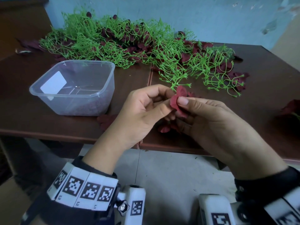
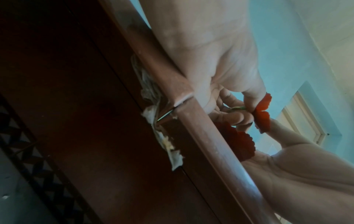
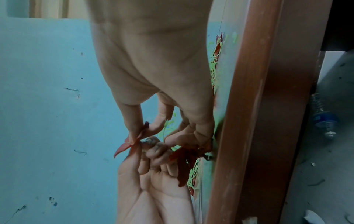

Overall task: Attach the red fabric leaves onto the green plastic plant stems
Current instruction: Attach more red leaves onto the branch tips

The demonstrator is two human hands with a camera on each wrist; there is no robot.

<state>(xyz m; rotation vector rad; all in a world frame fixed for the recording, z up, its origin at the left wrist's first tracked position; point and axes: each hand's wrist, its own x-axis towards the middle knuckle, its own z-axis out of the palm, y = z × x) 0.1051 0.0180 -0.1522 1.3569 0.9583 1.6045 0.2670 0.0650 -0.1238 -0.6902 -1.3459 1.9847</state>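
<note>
Evidently a fitting step: the left hand [image 1: 142, 109] pinches a thin green plastic stem [image 1: 174, 86] while the right hand [image 1: 211, 120] grips a red fabric leaf [image 1: 176, 99] at its tip, above the brown desk [image 1: 129, 88]. Next, push it home.

I see one red fabric leaf [image 1: 178, 98], lobed and upright, pinched at the tip of a green plastic stem [image 1: 176, 82]; the tangled stem pile [image 1: 113, 41] sprawls across the tabletop [image 1: 267, 98] behind, dark red leaves mixed in.
</note>
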